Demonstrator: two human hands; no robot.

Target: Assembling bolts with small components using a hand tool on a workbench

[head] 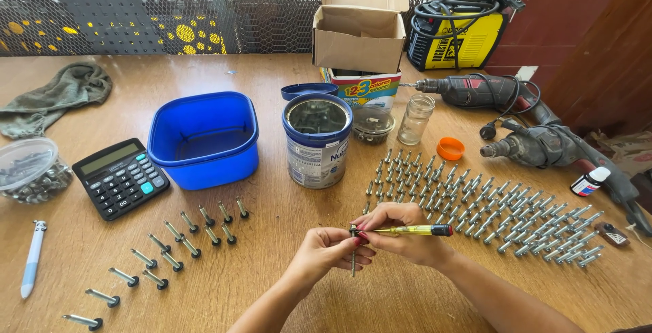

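My left hand (326, 250) pinches a long bolt (353, 259) that hangs upright below my fingers, over the wooden table (258, 285). My right hand (401, 232) grips a yellow-handled screwdriver (414, 230) held level, its tip at the bolt's head. To the right, several bolts lie in tidy rows (489, 204). On the left, more bolts (163, 251) with dark washers lie in two slanted lines.
A blue tub (204, 139), a metal tin (316, 139), a calculator (121, 177), a glass jar (415, 119), an orange lid (449, 148), two drills (543, 144), a cardboard box (358, 30), a clear bowl of screws (30, 170) and a pen (32, 258) stand around.
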